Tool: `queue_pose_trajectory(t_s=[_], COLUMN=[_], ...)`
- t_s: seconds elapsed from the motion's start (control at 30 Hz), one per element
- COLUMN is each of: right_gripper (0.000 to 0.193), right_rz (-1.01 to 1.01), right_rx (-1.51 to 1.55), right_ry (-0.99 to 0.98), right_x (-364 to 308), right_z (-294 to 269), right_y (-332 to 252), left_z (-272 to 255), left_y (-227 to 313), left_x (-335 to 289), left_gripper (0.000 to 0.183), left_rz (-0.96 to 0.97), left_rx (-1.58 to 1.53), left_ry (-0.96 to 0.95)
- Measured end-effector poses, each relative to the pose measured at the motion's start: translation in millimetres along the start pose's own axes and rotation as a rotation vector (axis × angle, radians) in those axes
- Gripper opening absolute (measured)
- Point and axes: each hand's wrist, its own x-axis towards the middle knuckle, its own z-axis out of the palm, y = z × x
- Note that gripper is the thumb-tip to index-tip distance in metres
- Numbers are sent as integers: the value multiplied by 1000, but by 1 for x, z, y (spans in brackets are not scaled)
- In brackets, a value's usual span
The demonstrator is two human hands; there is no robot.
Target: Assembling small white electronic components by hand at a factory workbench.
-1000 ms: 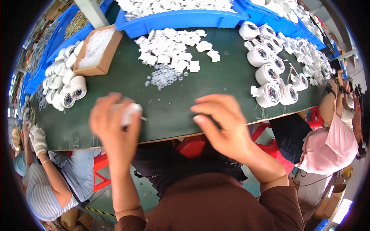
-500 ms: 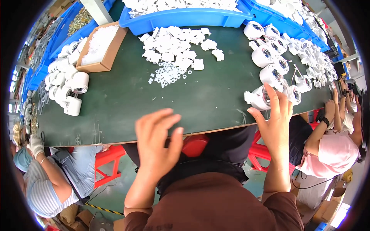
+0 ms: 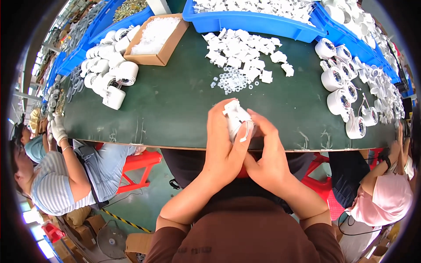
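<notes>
Both my hands are closed around one white plastic lamp-like housing [image 3: 236, 117], over the near edge of the green table [image 3: 175, 118]. My left hand [image 3: 220, 144] wraps its left side, with the thumb across the front beside a short white wire [image 3: 247, 131]. My right hand [image 3: 271, 155] cups it from the right. A squarish white bracket end sticks up from the housing; its lower part is hidden by my fingers. Just beyond lie small translucent rings [image 3: 232, 80] and a heap of white plastic brackets [image 3: 239, 50].
Similar round white housings stand in rows at the right [image 3: 338, 101] and in a pile at the left [image 3: 107, 72]. Behind are a cardboard box [image 3: 160, 58] of small white pieces and a blue bin [image 3: 258, 22]. Co-workers sit left [image 3: 66, 175] and right [image 3: 386, 197].
A white housing was picked up from the near end of the right-hand row and brought to the middle. Both hands came together and closed on it. The view shifted.
</notes>
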Motion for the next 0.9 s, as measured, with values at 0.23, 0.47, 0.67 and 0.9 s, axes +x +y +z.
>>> queue_pose_trajectory(t_s=[0.23, 0.47, 0.67, 0.9], right_gripper=[51, 15, 18, 11], right_rz=[61, 76, 59, 252], right_rx=[286, 398, 412, 552], right_ry=[-70, -10, -49, 36], right_x=[16, 34, 29, 27], right_z=[-34, -34, -27, -6], right_y=[0, -12, -10, 1], left_z=[-12, -10, -12, -9], left_y=[2, 5, 9, 9], left_x=[4, 3, 3, 3], left_gripper=[50, 45, 23, 16], left_rz=[263, 267, 239, 189], left_rx=[440, 448, 394, 245], left_ry=[11, 8, 35, 36])
